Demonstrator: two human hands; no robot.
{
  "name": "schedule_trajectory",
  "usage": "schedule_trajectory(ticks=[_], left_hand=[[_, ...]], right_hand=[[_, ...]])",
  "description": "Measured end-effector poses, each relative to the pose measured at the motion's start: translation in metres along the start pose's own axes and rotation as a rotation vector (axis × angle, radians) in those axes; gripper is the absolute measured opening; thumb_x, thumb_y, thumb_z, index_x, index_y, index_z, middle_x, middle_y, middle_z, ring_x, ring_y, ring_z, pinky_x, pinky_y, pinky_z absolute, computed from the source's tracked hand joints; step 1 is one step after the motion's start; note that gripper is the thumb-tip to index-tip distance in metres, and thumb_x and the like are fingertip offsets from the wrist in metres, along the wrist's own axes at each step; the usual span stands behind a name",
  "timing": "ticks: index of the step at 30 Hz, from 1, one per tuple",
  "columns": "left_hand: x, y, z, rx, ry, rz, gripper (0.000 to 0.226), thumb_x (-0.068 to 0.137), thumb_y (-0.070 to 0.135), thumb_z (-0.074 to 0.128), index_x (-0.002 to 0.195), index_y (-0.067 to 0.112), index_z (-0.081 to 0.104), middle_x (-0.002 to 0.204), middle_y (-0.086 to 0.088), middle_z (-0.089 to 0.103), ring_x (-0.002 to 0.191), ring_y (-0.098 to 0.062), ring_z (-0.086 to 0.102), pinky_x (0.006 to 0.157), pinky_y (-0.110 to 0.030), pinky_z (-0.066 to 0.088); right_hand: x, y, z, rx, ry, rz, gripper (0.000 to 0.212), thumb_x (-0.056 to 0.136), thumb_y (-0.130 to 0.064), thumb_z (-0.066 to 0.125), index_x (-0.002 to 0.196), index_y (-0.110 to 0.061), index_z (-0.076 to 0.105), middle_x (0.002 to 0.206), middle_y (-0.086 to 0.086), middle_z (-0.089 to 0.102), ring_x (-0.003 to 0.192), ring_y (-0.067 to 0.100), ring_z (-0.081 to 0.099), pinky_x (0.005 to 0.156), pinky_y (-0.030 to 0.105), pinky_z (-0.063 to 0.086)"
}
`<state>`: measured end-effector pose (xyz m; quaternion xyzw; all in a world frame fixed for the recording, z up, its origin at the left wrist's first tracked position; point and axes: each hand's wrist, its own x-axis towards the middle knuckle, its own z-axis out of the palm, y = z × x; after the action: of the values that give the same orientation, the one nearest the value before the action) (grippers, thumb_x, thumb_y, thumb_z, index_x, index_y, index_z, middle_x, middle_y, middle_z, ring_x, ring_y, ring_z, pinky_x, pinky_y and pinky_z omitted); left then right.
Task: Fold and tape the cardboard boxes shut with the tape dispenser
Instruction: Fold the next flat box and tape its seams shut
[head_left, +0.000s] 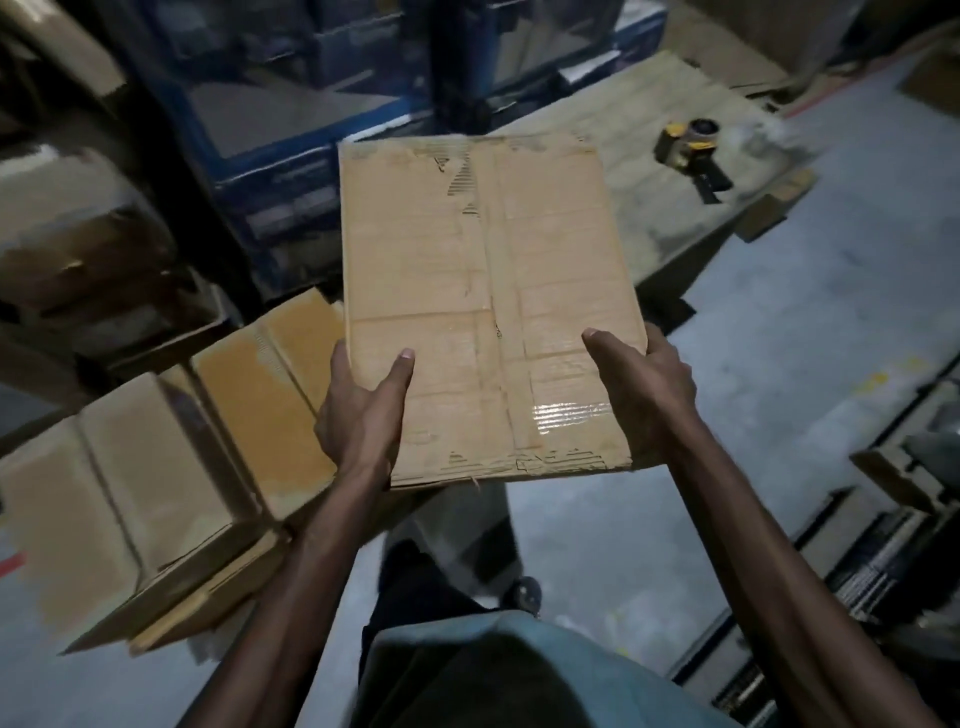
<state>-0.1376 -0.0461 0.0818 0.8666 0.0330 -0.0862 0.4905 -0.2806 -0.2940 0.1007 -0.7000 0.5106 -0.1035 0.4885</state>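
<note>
A worn brown cardboard box (483, 291) is held up in front of me, its top face taped along the middle seam and torn in places. My left hand (358, 410) grips its near left edge, thumb on top. My right hand (644, 384) grips the near right edge, thumb lying on the top face. A yellow and black tape dispenser (693, 150) lies on a flat cardboard sheet (639, 208) at the far right, well away from both hands.
Several closed cardboard boxes (171, 467) are lined up on the floor at the left. Blue racking (291, 171) with stacked goods stands behind. Grey concrete floor (779, 338) extends to the right, with dark shelving at the right edge.
</note>
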Motion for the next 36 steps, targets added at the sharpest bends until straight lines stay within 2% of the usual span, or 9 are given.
schedule_trajectory(ticks=[7,12,16,20,23,25,29,32,36], left_hand=[[0.013,0.048,0.122,0.068,-0.088,-0.002,0.066,0.086,0.069,0.065,0.144,0.043,0.049,0.13,0.004,0.067,0.118,-0.033,0.062,0.095,-0.041,0.045],[0.039,0.077,0.205,0.054,-0.127,-0.052,0.054,0.089,0.059,0.068,0.138,0.04,0.056,0.112,0.012,0.066,0.104,-0.023,0.06,0.089,-0.036,0.044],[0.074,0.096,0.27,0.059,-0.172,-0.071,0.053,0.086,0.064,0.066,0.132,0.04,0.055,0.107,0.013,0.066,0.106,-0.029,0.065,0.098,-0.047,0.052],[0.102,0.122,0.325,0.032,-0.147,-0.13,0.059,0.085,0.065,0.067,0.135,0.039,0.051,0.111,0.009,0.068,0.108,-0.03,0.066,0.096,-0.048,0.054],[0.126,0.145,0.351,0.032,-0.13,-0.185,0.076,0.079,0.071,0.07,0.143,0.038,0.045,0.124,0.002,0.068,0.114,-0.033,0.063,0.101,-0.05,0.051],[0.151,0.159,0.361,0.041,-0.135,-0.236,0.086,0.07,0.074,0.078,0.141,0.035,0.051,0.123,0.004,0.069,0.115,-0.03,0.064,0.101,-0.047,0.05],[0.195,0.175,0.373,-0.041,-0.17,-0.237,0.075,0.058,0.079,0.084,0.12,0.04,0.068,0.11,0.016,0.072,0.106,-0.017,0.069,0.093,-0.042,0.054],[0.213,0.184,0.39,-0.206,-0.171,-0.325,0.074,0.062,0.07,0.088,0.127,0.047,0.063,0.112,0.02,0.074,0.108,-0.012,0.07,0.101,-0.045,0.055],[0.223,0.196,0.414,-0.293,-0.059,-0.379,0.079,0.064,0.069,0.088,0.134,0.048,0.058,0.116,0.022,0.073,0.113,-0.011,0.067,0.106,-0.044,0.052]], right_hand=[[0.096,0.041,-0.061,-0.09,0.081,0.041,0.068,0.077,-0.079,0.059,0.131,-0.038,0.052,0.112,-0.007,0.069,0.096,0.021,0.067,0.089,0.05,0.058],[0.184,0.053,-0.085,-0.175,0.07,0.058,0.079,0.078,-0.088,0.053,0.137,-0.035,0.052,0.12,-0.003,0.069,0.104,0.026,0.066,0.093,0.048,0.056],[0.266,0.048,-0.097,-0.188,0.047,0.088,0.079,0.073,-0.091,0.052,0.129,-0.036,0.054,0.117,-0.002,0.07,0.103,0.027,0.066,0.093,0.05,0.056],[0.346,0.029,-0.101,-0.231,0.029,0.094,0.083,0.073,-0.094,0.049,0.133,-0.037,0.05,0.12,0.0,0.069,0.106,0.029,0.065,0.095,0.05,0.054],[0.399,0.005,-0.099,-0.275,0.016,0.089,0.084,0.076,-0.092,0.048,0.139,-0.036,0.047,0.126,0.004,0.066,0.115,0.034,0.06,0.099,0.048,0.048],[0.43,-0.013,-0.099,-0.317,0.002,0.068,0.081,0.08,-0.089,0.05,0.139,-0.034,0.048,0.128,0.007,0.065,0.119,0.036,0.057,0.1,0.048,0.045],[0.482,-0.046,-0.088,-0.348,-0.009,-0.028,0.077,0.081,-0.089,0.046,0.133,-0.033,0.05,0.123,0.005,0.067,0.112,0.034,0.06,0.094,0.046,0.047],[0.523,-0.071,-0.073,-0.39,-0.046,-0.096,0.079,0.079,-0.093,0.042,0.131,-0.033,0.05,0.119,0.006,0.069,0.107,0.035,0.063,0.093,0.049,0.049],[0.581,-0.105,-0.056,-0.498,-0.094,-0.226,0.078,0.08,-0.091,0.041,0.129,-0.032,0.052,0.116,0.008,0.07,0.106,0.037,0.063,0.086,0.045,0.045]])
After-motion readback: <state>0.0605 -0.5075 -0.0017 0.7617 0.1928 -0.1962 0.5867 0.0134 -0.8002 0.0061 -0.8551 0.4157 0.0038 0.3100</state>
